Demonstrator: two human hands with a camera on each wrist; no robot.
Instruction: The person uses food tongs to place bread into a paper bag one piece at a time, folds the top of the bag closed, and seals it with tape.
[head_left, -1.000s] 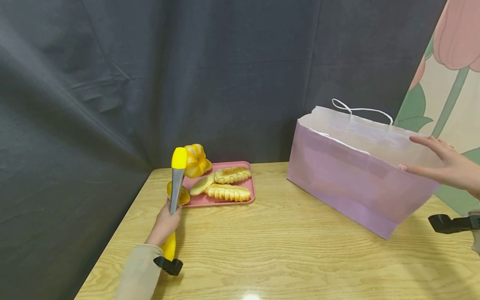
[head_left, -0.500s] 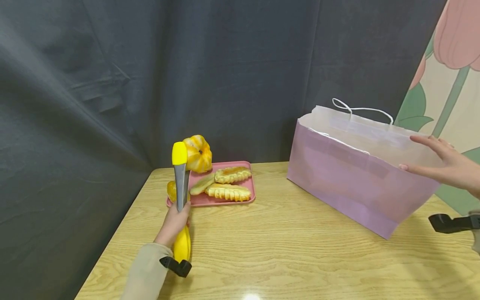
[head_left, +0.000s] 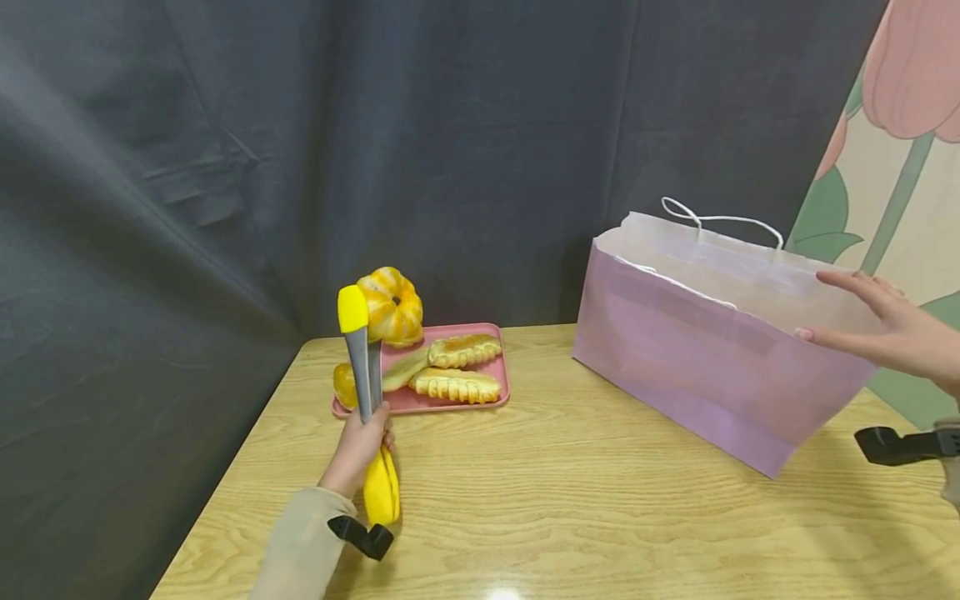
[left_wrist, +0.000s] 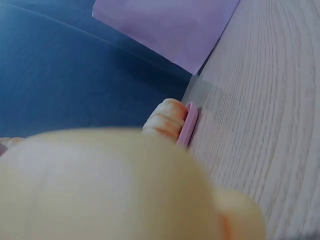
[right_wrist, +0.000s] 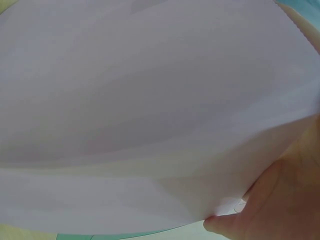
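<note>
In the head view my left hand [head_left: 362, 446] grips a pair of tongs [head_left: 365, 371] with yellow handles and tips. A round, ridged yellow-and-white bun [head_left: 393, 307] is at the tongs' tips, raised over the back of the pink tray [head_left: 431, 406]. One tip shows in front of it; the other is hidden. At the far right my right hand [head_left: 896, 329] is at the side of a lilac paper bag [head_left: 690, 358], thumb and forefinger straight and spread wide. The right wrist view shows its thumb [right_wrist: 225, 223] touching the bag's edge. The bag's mouth gapes.
Long golden pastries [head_left: 457, 385] and a small round yellow bun [head_left: 345, 385] lie on the tray. A dark curtain [head_left: 480, 167] hangs behind the wooden table [head_left: 525, 508]. White cord handles [head_left: 738, 219] rise from the bag.
My left hand has moved slightly right with the tongs. The ridged bun has risen a little and turned, showing its dark centre. My right hand and the bag stay nearly still.
</note>
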